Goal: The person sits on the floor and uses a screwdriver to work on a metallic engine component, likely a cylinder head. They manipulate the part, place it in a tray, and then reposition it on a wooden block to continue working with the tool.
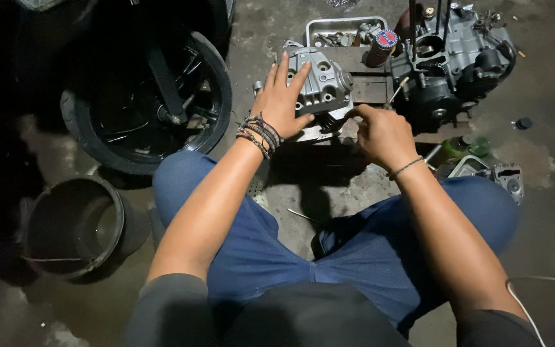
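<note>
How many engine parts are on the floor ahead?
2: a cylinder head under the left hand, and an engine block behind the right hand. Others may be hidden.

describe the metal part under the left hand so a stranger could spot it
Start at the black wheel lying on the floor, then look right. The cylinder head sits under the left hand: pale grey cast metal with dark fins below, lighter than the engine block beyond.

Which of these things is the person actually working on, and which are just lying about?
In hand:
- cylinder head, steadied by left hand
- right hand, fingertips at the head's lower edge

Lying about:
- engine block
- metal tray of small parts
- motorcycle wheel
- black bucket
- green bottle
</note>
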